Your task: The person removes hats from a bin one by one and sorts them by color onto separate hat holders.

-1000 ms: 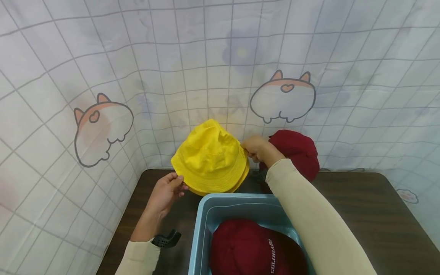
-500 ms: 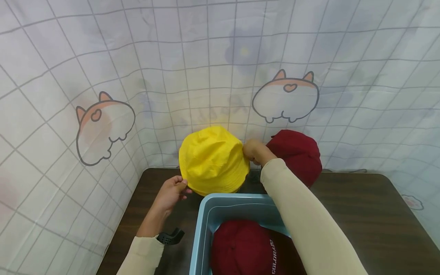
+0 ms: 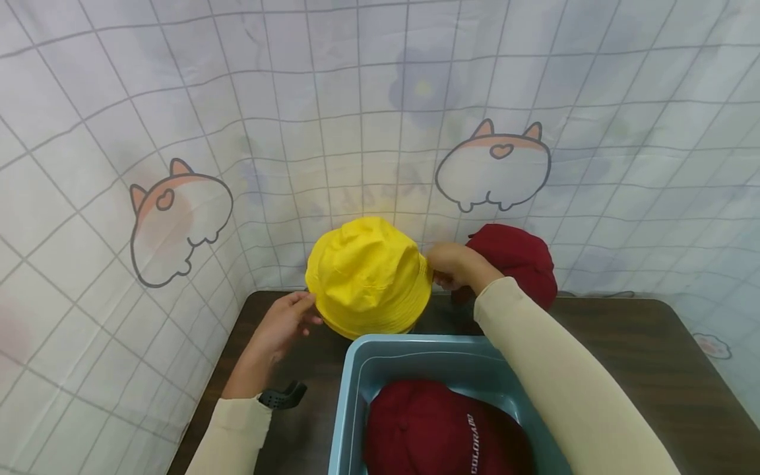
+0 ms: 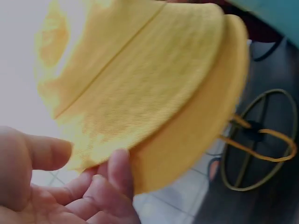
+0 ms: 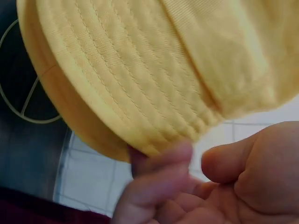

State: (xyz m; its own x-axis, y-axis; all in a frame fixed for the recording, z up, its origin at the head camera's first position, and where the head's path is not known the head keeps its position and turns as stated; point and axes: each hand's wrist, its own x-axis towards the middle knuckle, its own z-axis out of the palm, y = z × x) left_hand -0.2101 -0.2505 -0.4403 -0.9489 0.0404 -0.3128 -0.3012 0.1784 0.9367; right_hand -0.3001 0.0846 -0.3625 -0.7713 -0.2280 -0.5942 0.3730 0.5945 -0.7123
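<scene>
A yellow bucket hat [image 3: 368, 280] sits crown up at the back of the table, behind the blue tub. A second yellow brim [image 4: 187, 154] shows just beneath the first. At the hat's left edge is my left hand [image 3: 287, 323], its thumb apart from the fingers, and the fingertips by the brim in the left wrist view. My right hand [image 3: 454, 264] is at the right side of the brim. Seen from the right wrist, its fingers touch the brim's edge while the thumb [image 5: 224, 163] stands away from the cloth.
A maroon cap [image 3: 516, 260] stands at the back, right of the yellow hat. In front, the blue tub [image 3: 415, 342] holds a maroon cap [image 3: 415, 429] lettered COLORADO. A wire oval [image 4: 233, 184] and an orange cord [image 4: 280, 156] show beneath the hat. A patterned curtain [image 3: 380, 99] hangs behind.
The yellow hat has come down and levelled from a raised, tilted pose. Both hands have loosened from its brim, the left shifting slightly left and the right slightly right.
</scene>
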